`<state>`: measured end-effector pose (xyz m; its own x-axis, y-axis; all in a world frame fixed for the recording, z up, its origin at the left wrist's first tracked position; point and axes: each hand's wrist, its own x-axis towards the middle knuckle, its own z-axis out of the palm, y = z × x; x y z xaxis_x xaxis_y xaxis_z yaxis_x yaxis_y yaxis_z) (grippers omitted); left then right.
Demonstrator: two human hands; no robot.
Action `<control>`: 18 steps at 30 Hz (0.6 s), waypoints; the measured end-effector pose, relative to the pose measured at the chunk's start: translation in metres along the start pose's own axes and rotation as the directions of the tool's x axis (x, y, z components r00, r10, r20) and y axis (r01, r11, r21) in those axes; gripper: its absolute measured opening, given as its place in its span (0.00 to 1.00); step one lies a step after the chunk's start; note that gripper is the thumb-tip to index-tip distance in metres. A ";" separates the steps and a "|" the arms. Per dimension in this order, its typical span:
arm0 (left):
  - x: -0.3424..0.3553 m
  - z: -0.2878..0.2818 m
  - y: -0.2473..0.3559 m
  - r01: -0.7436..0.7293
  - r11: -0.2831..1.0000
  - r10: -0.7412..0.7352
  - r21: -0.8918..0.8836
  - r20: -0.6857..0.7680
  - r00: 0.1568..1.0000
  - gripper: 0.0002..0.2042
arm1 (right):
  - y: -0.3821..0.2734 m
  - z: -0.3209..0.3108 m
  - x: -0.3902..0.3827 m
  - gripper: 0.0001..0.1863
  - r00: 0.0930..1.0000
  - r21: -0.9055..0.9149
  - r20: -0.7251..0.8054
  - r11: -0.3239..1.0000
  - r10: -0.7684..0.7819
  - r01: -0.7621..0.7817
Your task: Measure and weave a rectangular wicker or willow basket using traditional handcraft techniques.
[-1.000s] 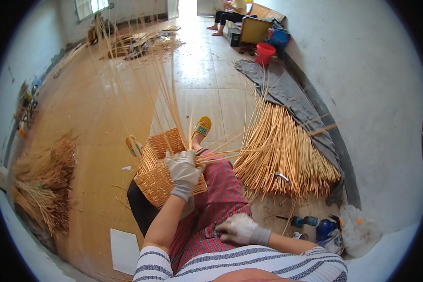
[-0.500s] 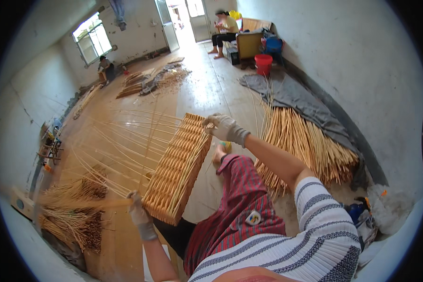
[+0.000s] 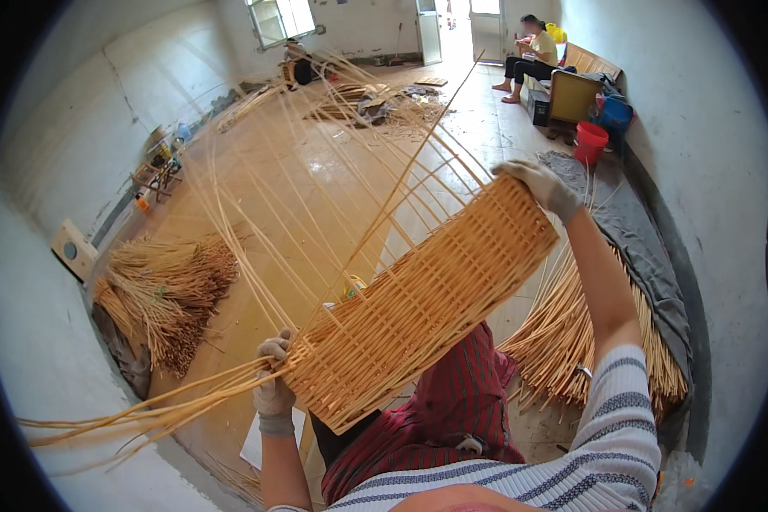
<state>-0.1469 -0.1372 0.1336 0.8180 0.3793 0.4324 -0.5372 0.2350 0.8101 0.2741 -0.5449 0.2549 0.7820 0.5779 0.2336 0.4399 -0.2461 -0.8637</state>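
A long rectangular wicker basket [image 3: 427, 299], partly woven, is held up over my lap with its broad woven side facing me. Long loose rods [image 3: 303, 200] fan out from its far edge. My left hand [image 3: 275, 375], in a pale glove, is closed at the basket's near left corner, where a bunch of rods [image 3: 179, 392] sticks out to the left. With the fingers hooked over the top right corner, my gloved right hand [image 3: 538, 186] grips the other end. Its fingertips are partly hidden behind the weave.
A pile of rods [image 3: 171, 294] lies on the left floor. A larger bundle [image 3: 606, 341] lies on the right beside dark cloth [image 3: 657, 273]. Farther back are a red bucket [image 3: 590, 142], a seated person [image 3: 533, 55] and another person [image 3: 299, 68] near the window.
The basket has turned and tilted, showing its broad side, and its far end has swung right with my right hand. The rods now fan upward. The whole view has shifted too.
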 end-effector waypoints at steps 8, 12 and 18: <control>0.081 0.009 -0.021 -0.060 0.931 0.049 0.361 0.040 0.998 0.27 | 0.087 -0.026 -0.088 0.15 0.943 0.444 -0.332 0.880 -0.012 0.168; 0.143 0.011 -0.077 -0.105 0.982 0.083 0.160 0.140 0.987 0.22 | 0.127 -0.034 -0.111 0.18 0.967 0.550 -0.225 0.835 0.117 0.027; 0.212 0.007 -0.221 0.140 0.982 -0.131 0.123 -0.077 0.988 0.18 | 0.226 0.026 -0.111 0.21 0.713 0.278 -0.580 0.918 0.394 -0.281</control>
<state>0.1467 -0.1151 0.0485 0.8629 0.4134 0.2906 -0.3880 0.1735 0.9052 0.2749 -0.6443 0.0221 0.9871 -0.1359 0.0850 0.0610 -0.1720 -0.9832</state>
